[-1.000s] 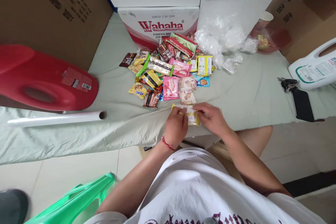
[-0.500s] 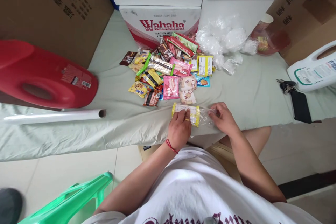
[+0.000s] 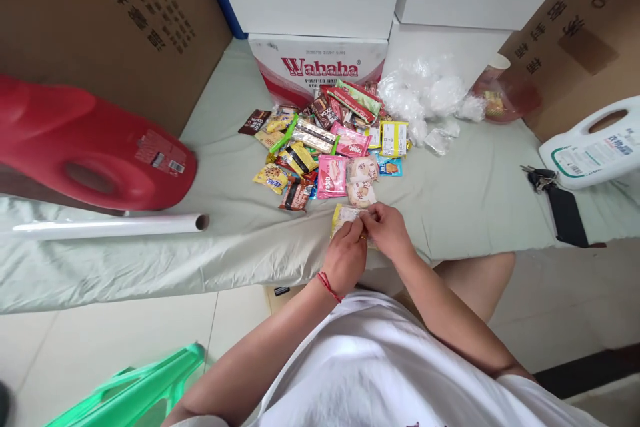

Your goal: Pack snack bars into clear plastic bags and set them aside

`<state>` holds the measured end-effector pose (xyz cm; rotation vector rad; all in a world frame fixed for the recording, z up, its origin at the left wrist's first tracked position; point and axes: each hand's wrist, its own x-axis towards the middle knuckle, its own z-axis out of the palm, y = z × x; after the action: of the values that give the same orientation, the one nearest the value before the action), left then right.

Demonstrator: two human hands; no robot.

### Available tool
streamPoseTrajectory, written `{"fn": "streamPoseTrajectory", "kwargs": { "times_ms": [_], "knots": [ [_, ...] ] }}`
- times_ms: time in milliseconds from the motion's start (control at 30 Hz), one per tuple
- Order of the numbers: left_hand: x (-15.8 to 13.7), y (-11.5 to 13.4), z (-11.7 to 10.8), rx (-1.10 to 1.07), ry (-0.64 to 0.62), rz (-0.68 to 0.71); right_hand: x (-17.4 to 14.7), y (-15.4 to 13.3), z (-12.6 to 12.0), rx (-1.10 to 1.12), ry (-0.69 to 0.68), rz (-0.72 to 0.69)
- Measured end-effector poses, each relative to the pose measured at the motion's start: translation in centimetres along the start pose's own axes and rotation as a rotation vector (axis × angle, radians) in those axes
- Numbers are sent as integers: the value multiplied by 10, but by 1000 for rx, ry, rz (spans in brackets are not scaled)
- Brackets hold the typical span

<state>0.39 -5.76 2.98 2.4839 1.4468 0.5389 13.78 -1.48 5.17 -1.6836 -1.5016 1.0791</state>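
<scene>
A flat snack packet with yellow ends (image 3: 341,214) lies at the front edge of the covered table, mostly hidden under my hands. My left hand (image 3: 346,255), with a red cord at the wrist and a ring, holds it down with bent fingers. Against those fingertips, my right hand (image 3: 391,232) is closed in a pinch over the packet's right part, at the clear plastic bag around it; little of that plastic shows. Just behind lie a pink wafer packet (image 3: 332,177) and a pale wrapped cracker (image 3: 361,193), part of a heap of assorted snacks.
Crumpled clear bags (image 3: 425,97) lie right of the heap, before white boxes and a Wahaha carton (image 3: 320,67). A red jug (image 3: 100,147) and a plastic-film roll (image 3: 115,225) are at left. Keys, a black phone (image 3: 566,215) and a white bottle (image 3: 595,147) are at right.
My right hand has moved left, bringing the loose end of the clear bag over to the packet beside my left fingers. My left hand stays on the packet. The view has shifted slightly.
</scene>
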Motion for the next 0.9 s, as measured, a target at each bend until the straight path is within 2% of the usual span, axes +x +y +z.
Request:
{"fn": "streamPoseTrajectory", "kwargs": {
  "times_ms": [100, 200, 300, 400, 433, 500, 567, 633, 700, 767, 900],
  "knots": [
    [-1, -8, -10, -198, 59, 21, -13, -4, 6, -134, 8, -145],
    [-9, -21, -27, -510, 66, 29, -34, -3, 10, -331, 15, -308],
    [-23, -36, -45, -746, 93, -77, -50, -4, 17, -558, -2, -362],
    [-35, -45, -53, -737, 258, -161, -56, -3, 26, -753, -7, -376],
    [-37, -46, -53, -676, 282, -120, -57, -1, 29, -795, -8, -376],
    [-36, -47, -46, -511, 221, 54, -59, 1, 31, -834, -22, -375],
    [-31, -48, -35, -359, 99, 239, -63, 4, 27, -803, -68, -394],
    [-26, -51, -23, -263, 18, 334, -68, 7, 15, -693, -140, -444],
    [-24, -54, -15, -192, -10, 363, -74, 13, -4, -504, -227, -506],
    [-22, -55, -12, -112, -28, 364, -80, 22, -26, -269, -261, -502],
    [-11, -56, -12, 36, -65, 304, -83, 42, -63, 82, -121, -294]
  ]
}}
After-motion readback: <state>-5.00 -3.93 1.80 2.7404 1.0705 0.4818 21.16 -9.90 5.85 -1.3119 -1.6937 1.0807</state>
